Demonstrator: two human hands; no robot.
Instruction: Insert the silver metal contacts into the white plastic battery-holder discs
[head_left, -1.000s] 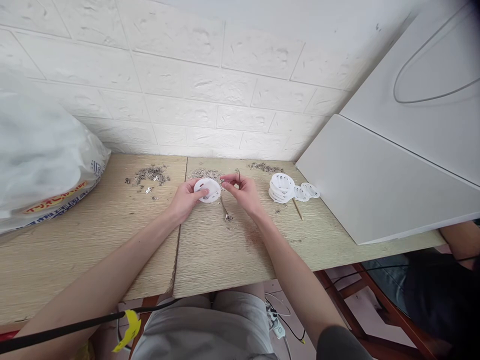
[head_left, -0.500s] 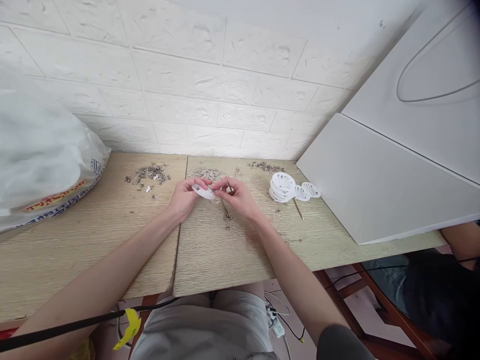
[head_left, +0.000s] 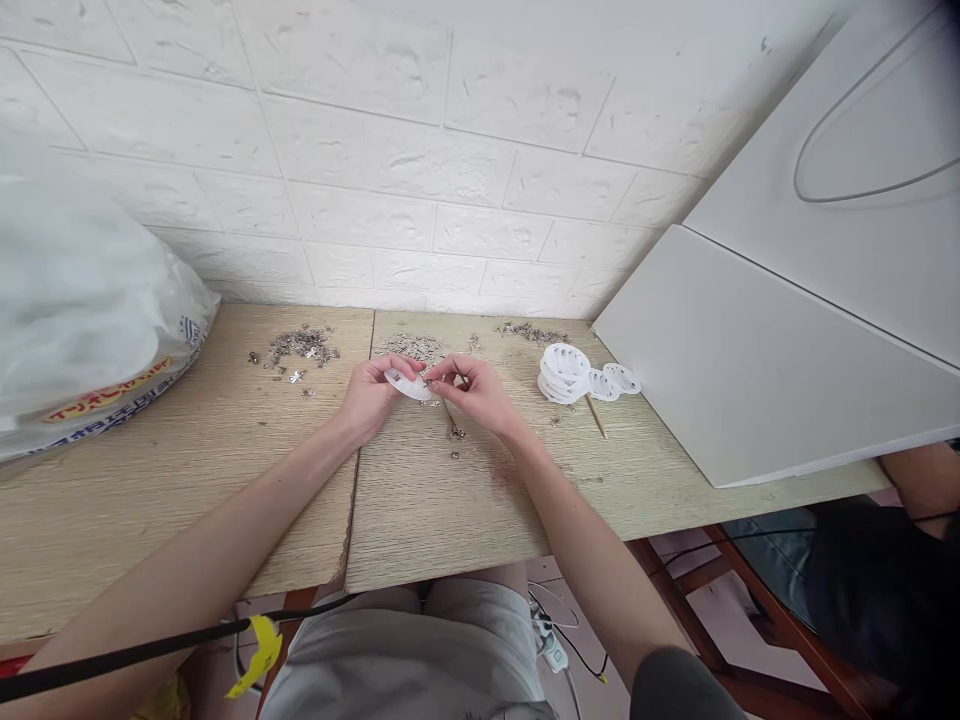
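Note:
My left hand (head_left: 373, 396) is closed on the edge of a white plastic disc (head_left: 405, 384), which it holds tilted above the table. My right hand (head_left: 472, 392) is pinched at the disc's right edge. A thin stick-like tool (head_left: 461, 374) pokes up between its fingers; what the fingertips pinch is too small to make out. Behind the hands lies a spread of small metal pieces (head_left: 412, 347). A few more small metal parts (head_left: 457, 433) lie just below my right hand.
White plastic rings (head_left: 564, 372) are stacked to the right, beside a thin wooden stick (head_left: 597, 417). Metal pieces form heaps at left (head_left: 304, 346) and far right (head_left: 532, 332). A large plastic bag (head_left: 97, 320) and a white panel (head_left: 810, 360) flank the table; a person (head_left: 885, 600) sits at right.
Hardly anything differs. Both hands keep their places, and the white disc has shifted and tilted very slightly at the fingertips.

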